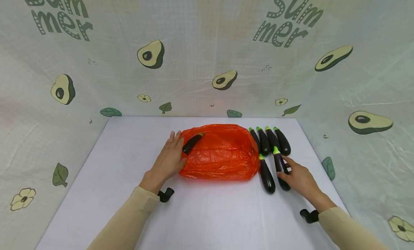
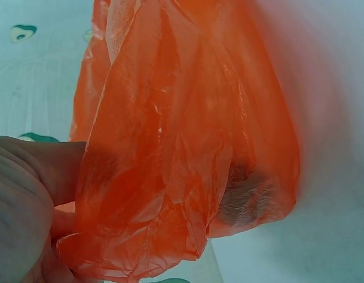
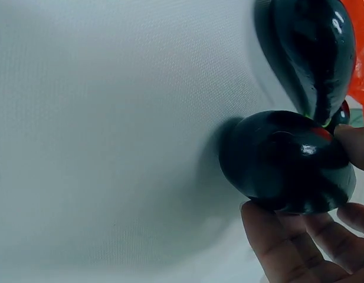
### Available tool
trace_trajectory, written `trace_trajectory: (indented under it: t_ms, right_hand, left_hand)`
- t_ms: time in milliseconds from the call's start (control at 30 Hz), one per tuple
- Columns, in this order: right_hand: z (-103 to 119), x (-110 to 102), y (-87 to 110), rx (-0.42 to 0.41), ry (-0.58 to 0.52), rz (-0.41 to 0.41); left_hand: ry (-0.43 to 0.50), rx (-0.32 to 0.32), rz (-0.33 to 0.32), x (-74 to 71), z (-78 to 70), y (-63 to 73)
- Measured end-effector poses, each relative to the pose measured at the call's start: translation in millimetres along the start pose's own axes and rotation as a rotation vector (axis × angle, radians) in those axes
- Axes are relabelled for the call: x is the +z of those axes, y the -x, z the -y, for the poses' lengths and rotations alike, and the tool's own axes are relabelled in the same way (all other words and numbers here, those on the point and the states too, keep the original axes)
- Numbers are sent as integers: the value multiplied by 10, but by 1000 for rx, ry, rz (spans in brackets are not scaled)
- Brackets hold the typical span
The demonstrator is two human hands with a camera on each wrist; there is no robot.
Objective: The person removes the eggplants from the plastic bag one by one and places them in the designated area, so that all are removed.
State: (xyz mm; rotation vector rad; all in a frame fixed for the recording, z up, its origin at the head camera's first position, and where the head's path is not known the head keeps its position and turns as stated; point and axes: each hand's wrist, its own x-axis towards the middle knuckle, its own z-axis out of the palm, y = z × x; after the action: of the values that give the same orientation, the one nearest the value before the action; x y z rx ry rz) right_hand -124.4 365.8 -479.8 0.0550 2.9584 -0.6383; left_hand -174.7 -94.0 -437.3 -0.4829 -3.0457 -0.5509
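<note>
A red plastic bag [image 1: 223, 158] lies with its mouth spread wide, and a small eggplant [image 1: 192, 143] shows inside at its left. My left hand [image 1: 169, 154] holds the bag's left edge; in the left wrist view the thumb passes behind the film, and a dark shape shows through it low down. On the right, my right hand [image 1: 299, 176] grips a dark eggplant [image 1: 280, 168] with a green stem end, thumb on one side and fingers on the other. Close beside it lies another eggplant [image 3: 317, 50], its stem end near the bag's right edge.
Behind the held eggplant, several more eggplants [image 1: 282, 141] lie in a row at the bag's right, stem ends pointing away. The white table [image 1: 207, 214] meets a printed cloth [image 1: 194, 88] at the back and sides. A black wrist mount [image 1: 309, 216] sits by each sleeve.
</note>
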Motion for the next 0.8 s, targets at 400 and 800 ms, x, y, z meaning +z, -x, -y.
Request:
trace_trajectory:
  t_ms: [400, 800]
  right_hand:
    - [40, 23, -2, 29, 29, 35]
    - [20, 70, -27, 30, 18, 23]
  left_hand:
    - [0, -10, 4, -3, 3, 9]
    - [-1, -15, 15, 20, 12, 13]
